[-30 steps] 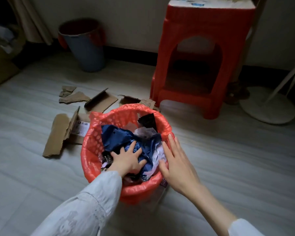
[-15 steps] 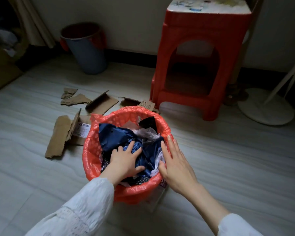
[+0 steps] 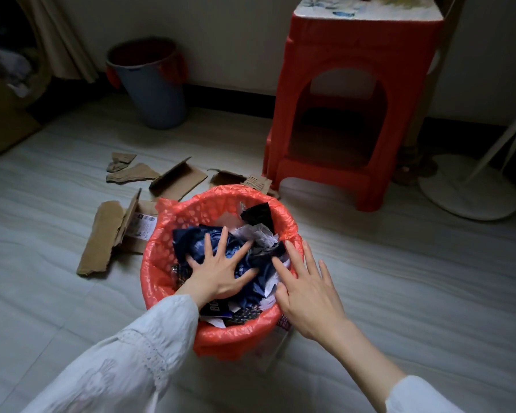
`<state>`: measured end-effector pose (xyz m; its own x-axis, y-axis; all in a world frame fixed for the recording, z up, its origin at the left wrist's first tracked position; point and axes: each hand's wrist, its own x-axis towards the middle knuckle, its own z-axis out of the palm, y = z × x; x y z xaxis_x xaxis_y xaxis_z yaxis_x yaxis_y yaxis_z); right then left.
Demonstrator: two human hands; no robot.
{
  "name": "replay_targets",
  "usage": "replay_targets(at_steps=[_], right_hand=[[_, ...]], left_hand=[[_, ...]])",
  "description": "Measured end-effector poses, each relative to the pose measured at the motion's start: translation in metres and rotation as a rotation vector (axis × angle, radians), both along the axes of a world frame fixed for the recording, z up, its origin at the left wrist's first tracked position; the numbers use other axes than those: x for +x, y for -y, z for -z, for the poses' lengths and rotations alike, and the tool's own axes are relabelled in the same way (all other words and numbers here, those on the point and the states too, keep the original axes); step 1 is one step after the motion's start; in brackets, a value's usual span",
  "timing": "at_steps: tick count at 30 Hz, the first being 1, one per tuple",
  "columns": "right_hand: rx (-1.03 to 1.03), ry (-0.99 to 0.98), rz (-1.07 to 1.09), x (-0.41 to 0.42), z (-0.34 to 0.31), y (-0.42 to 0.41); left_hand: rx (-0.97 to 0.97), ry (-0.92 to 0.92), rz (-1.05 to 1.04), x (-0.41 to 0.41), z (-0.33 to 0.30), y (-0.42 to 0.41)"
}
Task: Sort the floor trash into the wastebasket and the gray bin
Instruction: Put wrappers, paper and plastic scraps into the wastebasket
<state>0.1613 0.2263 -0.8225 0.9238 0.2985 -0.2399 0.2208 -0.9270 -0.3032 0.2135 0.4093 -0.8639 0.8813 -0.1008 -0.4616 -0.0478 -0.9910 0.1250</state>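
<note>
The wastebasket (image 3: 158,263), lined with a red plastic bag, stands on the floor right in front of me, filled with dark blue wrappers (image 3: 191,242) and crumpled white paper (image 3: 258,235). My left hand (image 3: 218,269) lies flat on the blue wrappers with its fingers spread. My right hand (image 3: 307,289) rests with straight fingers over the basket's right rim and the paper there. Several torn cardboard pieces (image 3: 102,236) lie on the floor to the left and behind the basket. The gray bin (image 3: 152,90), also lined in red, stands by the far wall.
A red plastic stool (image 3: 349,114) stands behind the basket to the right. A white round fan base (image 3: 465,189) sits at the far right. A curtain (image 3: 57,40) and a cardboard box (image 3: 3,120) are at the far left.
My left hand's fingers have spread wider and flattened on the blue wrappers. My right hand has stayed at the basket's right rim. The view has come a little closer.
</note>
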Motion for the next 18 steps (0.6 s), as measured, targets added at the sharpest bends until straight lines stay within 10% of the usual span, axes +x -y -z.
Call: replay_targets(at_steps=[18], right_hand=[[0.002,-0.028,-0.03,0.003,0.0,0.005]], left_hand=[[0.077,-0.119,0.017,0.009,0.018,0.014]])
